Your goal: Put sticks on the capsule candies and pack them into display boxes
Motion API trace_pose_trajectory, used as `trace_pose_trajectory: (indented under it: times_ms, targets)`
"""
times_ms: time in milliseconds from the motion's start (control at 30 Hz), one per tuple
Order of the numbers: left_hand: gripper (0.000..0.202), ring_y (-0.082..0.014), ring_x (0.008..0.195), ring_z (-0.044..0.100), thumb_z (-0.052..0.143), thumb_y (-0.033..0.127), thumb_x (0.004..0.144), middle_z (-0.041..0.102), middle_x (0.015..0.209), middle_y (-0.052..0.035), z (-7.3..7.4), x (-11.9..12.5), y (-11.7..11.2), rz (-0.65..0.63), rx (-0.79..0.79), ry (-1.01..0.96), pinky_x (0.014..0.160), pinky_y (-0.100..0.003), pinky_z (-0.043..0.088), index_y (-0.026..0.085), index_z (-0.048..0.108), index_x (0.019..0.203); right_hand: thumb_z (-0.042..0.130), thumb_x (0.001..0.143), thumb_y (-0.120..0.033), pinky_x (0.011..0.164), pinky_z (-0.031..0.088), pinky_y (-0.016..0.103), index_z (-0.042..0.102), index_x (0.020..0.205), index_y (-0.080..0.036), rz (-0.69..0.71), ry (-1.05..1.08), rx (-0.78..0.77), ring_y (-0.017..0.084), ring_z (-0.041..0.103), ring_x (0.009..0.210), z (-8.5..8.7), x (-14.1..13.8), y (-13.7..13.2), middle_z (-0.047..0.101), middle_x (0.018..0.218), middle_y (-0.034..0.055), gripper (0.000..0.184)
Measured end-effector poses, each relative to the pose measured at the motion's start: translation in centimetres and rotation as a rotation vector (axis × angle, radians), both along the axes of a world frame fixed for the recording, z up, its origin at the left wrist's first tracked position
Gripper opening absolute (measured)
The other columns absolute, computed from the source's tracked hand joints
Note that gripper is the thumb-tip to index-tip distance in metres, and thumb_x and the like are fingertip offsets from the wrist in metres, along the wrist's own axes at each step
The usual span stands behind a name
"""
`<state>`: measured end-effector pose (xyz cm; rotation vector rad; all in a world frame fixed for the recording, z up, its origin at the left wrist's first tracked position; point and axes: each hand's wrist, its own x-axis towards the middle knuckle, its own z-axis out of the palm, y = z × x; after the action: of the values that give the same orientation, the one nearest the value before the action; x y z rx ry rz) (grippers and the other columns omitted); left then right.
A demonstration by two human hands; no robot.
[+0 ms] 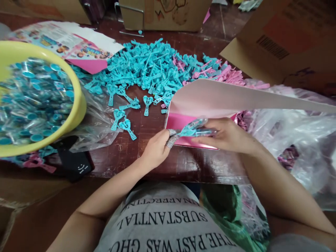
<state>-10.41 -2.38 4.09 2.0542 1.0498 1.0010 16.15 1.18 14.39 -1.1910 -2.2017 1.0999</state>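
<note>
My left hand (pixel 155 149), with grey wraps on its fingertips, pinches the handle end of a light-blue plastic toy piece (pixel 188 129). My right hand (pixel 228 135) closes on the other end, where clear tube-like parts show; blur hides their exact shape. Both hands are over the front of an open box (pixel 179 120) with a pink inside and a raised pale flap. Loose blue pieces like it, such as one blue toy piece (pixel 127 128), lie to the left of my left hand. Beyond the box spreads a large heap of blue pieces (pixel 152 63).
At left stands a yellow basin (pixel 80 101) full of clear tubes with blue ends. A black phone-like object (pixel 78 164) lies below it. Pink pieces (pixel 231 75) adjoin the heap. Clear plastic bags (pixel 309 150) crowd the right, with a cardboard box (pixel 283 45) behind.
</note>
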Motion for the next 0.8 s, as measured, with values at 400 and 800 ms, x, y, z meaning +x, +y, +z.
trace_pose_trajectory:
  times_ms: [400,800]
  targets:
    - [0.041,-0.0343,0.151,0.055,0.053,0.017,0.108,0.062,0.16,-0.0129,-4.0,6.2,-2.4,-0.135,0.38,0.558,0.132,-0.071,0.033,0.017,0.065,0.147,0.07,0.092,-0.049,0.074,0.054,0.035,0.08,0.116,-0.018,-0.143,-0.394,0.21,0.025,0.075,0.083,-4.6,-1.9,6.4,0.083,0.103,0.0094,0.041]
    - [0.048,-0.034,0.155,0.049,0.044,0.017,0.11,0.058,0.164,-0.0106,-4.5,7.1,-2.5,-0.131,0.252,0.619,0.132,-0.081,0.018,0.023,0.059,0.155,0.068,0.098,-0.04,0.076,0.052,0.035,0.078,0.137,-0.035,0.035,-0.482,0.307,0.025,0.076,0.086,-4.3,-1.0,8.2,0.085,0.116,0.0013,0.041]
